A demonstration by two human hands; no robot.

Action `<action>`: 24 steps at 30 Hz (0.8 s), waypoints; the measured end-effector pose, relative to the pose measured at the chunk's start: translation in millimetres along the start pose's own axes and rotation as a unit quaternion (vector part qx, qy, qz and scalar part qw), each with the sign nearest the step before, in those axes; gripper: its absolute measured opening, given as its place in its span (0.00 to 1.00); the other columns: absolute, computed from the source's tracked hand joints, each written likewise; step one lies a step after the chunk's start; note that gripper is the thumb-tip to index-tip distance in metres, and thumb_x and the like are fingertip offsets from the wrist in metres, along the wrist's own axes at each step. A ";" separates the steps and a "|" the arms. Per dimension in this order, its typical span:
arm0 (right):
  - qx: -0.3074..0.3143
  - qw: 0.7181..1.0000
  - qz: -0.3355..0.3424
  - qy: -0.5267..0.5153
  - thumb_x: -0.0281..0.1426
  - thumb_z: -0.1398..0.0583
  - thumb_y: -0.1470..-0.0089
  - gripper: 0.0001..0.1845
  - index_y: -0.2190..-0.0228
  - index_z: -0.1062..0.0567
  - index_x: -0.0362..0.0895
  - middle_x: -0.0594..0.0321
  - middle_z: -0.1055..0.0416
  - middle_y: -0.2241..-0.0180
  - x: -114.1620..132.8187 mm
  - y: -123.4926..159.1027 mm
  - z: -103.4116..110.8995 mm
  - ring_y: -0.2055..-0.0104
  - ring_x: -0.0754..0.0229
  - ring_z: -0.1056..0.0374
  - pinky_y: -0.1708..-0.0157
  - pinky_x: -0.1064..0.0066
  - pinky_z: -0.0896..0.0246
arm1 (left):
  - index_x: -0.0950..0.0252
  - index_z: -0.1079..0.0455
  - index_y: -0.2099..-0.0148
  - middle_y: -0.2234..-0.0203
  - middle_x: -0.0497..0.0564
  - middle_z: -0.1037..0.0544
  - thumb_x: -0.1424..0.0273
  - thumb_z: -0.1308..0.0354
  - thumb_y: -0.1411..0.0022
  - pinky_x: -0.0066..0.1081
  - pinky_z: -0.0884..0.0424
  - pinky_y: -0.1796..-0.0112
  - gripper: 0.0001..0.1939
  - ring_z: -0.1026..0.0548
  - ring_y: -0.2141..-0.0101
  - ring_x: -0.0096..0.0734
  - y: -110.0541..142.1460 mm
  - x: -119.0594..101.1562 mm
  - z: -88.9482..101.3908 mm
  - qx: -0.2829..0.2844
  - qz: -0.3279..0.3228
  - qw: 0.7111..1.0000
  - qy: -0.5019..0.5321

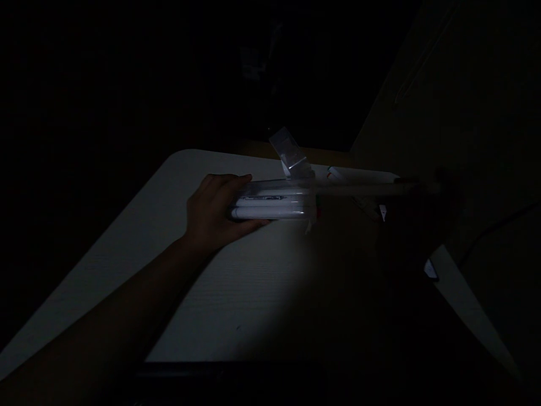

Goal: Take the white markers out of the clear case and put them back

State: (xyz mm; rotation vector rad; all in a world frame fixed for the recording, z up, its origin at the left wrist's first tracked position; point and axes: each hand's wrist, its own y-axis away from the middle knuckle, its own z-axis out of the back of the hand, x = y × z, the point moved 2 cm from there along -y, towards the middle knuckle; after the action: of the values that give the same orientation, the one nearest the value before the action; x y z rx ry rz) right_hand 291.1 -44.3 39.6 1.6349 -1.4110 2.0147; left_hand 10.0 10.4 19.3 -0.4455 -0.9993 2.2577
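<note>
My left hand (215, 208) wraps around the left end of a clear plastic case (308, 197) on the pale table. Several white marker pens (270, 213) lie side by side inside it. The case's open flap (288, 149) sticks up at its right end. From that same end a single white marker (363, 190) reaches out to the right, level with the case; whether its tip is still inside is unclear. My right hand (418, 225), deep in shadow, closes on the marker's far end, and its fingers barely show.
Behind the case another white marker (336, 173) with a coloured end lies on the white table (236, 282). A small dark-edged object (430, 269) shows by the right edge. A dark screen-like panel (304, 84) stands behind. A cable (494, 225) runs at the right.
</note>
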 end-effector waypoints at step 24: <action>0.390 0.900 0.073 0.179 0.31 0.51 0.46 0.24 0.46 0.38 0.48 0.61 0.36 0.47 2.6 30.2 -24.3 0.46 0.57 0.39 0.49 0.60 0.40 | 0.62 0.42 0.46 0.57 0.50 0.30 0.45 0.45 0.54 0.42 0.32 0.60 0.37 0.31 0.57 0.41 -1.1 0.3 0.7 0.000 -0.006 1.000 -0.007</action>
State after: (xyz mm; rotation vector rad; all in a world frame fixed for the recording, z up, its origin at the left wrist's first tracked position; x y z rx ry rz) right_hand 254.4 -43.1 26.9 1.2615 -0.6238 3.0195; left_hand 9.9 10.8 20.6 -0.4224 -1.0060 2.2526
